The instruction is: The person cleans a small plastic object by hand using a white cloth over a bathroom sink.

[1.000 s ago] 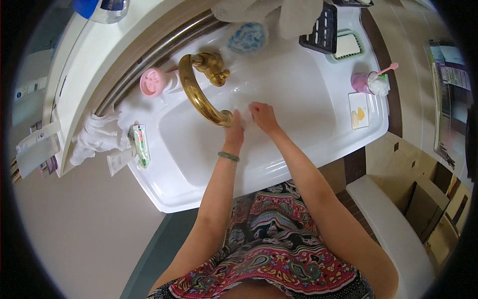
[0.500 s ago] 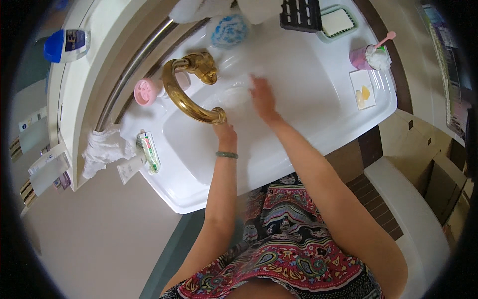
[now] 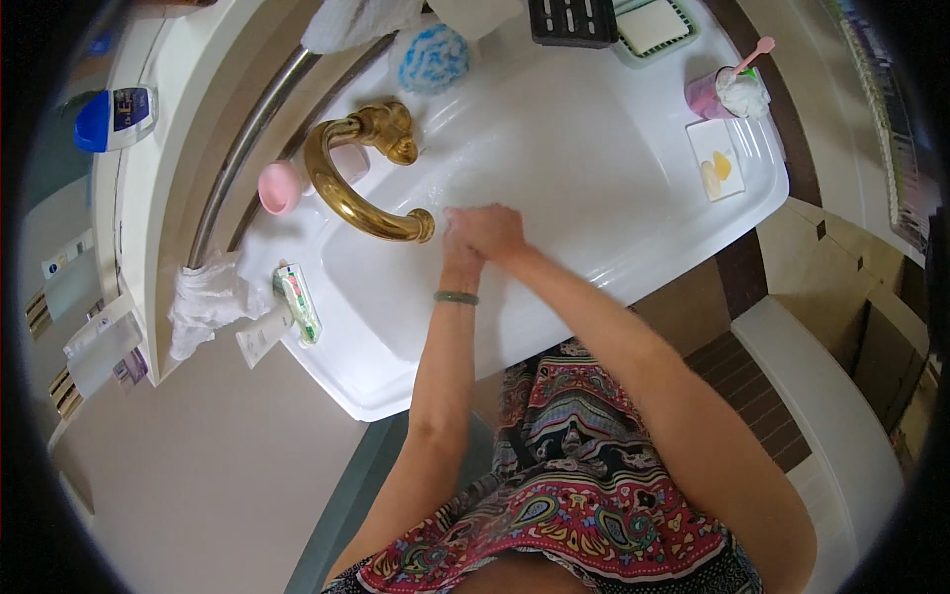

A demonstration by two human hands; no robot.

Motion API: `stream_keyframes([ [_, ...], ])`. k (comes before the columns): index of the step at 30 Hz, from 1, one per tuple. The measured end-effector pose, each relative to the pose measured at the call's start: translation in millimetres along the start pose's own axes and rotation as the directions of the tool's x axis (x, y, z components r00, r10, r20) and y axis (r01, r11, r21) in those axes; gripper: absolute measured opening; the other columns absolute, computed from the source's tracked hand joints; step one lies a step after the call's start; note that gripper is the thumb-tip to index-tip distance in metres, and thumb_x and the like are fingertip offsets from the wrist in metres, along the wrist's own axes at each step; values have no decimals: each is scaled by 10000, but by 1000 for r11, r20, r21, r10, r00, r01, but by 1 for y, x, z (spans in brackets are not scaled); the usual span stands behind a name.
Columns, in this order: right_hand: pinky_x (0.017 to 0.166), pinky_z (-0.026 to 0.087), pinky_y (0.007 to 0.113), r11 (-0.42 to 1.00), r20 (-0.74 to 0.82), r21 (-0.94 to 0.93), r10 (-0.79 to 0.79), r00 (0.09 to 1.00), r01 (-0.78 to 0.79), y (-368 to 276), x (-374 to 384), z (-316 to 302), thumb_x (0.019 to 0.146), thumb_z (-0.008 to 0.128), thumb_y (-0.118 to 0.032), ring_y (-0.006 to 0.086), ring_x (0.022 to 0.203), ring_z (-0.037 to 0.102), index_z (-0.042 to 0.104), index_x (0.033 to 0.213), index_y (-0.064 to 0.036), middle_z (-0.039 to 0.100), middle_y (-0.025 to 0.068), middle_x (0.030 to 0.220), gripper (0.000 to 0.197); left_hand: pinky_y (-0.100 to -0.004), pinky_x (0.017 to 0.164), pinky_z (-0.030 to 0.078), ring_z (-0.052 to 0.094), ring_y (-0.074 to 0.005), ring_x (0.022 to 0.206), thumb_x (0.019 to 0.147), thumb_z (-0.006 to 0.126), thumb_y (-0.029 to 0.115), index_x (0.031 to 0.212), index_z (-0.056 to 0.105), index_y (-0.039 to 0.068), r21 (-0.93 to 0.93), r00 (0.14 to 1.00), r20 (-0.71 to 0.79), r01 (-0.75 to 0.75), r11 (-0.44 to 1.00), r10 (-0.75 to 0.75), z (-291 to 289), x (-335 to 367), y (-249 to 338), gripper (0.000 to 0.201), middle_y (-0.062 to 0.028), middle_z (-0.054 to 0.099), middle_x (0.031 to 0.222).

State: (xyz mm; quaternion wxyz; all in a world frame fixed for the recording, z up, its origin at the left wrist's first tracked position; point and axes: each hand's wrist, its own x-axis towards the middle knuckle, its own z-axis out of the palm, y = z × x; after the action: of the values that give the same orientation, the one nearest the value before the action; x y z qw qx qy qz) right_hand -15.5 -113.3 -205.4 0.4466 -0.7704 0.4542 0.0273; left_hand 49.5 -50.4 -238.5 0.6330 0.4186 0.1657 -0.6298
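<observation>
Both my hands meet over the white sink [image 3: 594, 213], just right of the brass faucet's [image 3: 361, 213] round spout. My right hand [image 3: 495, 230] is closed over my left hand [image 3: 461, 246], its fingers curled around it. Most of the left hand's fingers are hidden beneath the right, so their shape does not show. A green bangle [image 3: 456, 297] circles my left wrist. No object is visible between the palms.
On the sink's right rim are a pink cup [image 3: 707, 96], a white card [image 3: 712, 158] and a soap dish [image 3: 655, 28]. A toothpaste tube [image 3: 299, 302] and white cloth [image 3: 213, 297] lie left. A pink cup-shaped item [image 3: 281, 188] and blue-white bath puff [image 3: 433, 59] sit behind the faucet.
My right hand has moved left and closed over my left hand. The left hand has come out from under the spout, slightly to the right. The whole view has shifted a little.
</observation>
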Motion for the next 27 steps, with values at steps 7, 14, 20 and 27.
stream_keyframes([
  [7, 794, 415, 379, 925, -456, -242, -374, 807, 292, 72, 40, -7, 739, 627, -185, 299, 974, 514, 604, 949, -73, 554, 157, 1018, 239, -410, 1025, 300, 450, -199, 1138, 880, 447, 510, 1269, 380, 110, 78, 939, -264, -206, 975, 219, -16, 3, 23, 562, -52, 504, 1175],
  [14, 612, 448, 344, 570, 222, 773, 170, 960, -280, 31, 4, 27, 832, 529, -288, 240, 637, 551, 542, 978, -21, 588, 160, 815, 304, -320, 726, 463, 546, -212, 884, 892, 435, 518, 1224, 381, 41, 128, 950, -259, 212, 969, -173, -12, -7, 21, 584, -121, 494, 1116],
  [20, 637, 450, 384, 948, -279, 309, 15, 960, 75, 12, -16, 12, 818, 533, -298, 276, 668, 570, 600, 871, -40, 614, 94, 788, 271, -297, 636, 438, 509, -148, 743, 910, 421, 496, 1069, 535, 34, 294, 932, -149, -277, 915, 330, 2, -12, 9, 502, -37, 563, 916],
  [27, 573, 402, 427, 896, -254, 403, -86, 963, 186, 15, -12, 14, 776, 524, -233, 348, 594, 513, 551, 633, 24, 535, 194, 611, 295, -253, 664, 433, 494, -115, 741, 916, 416, 479, 1163, 494, -9, 384, 951, -229, -107, 917, 207, 0, -19, 12, 553, -28, 540, 908],
])
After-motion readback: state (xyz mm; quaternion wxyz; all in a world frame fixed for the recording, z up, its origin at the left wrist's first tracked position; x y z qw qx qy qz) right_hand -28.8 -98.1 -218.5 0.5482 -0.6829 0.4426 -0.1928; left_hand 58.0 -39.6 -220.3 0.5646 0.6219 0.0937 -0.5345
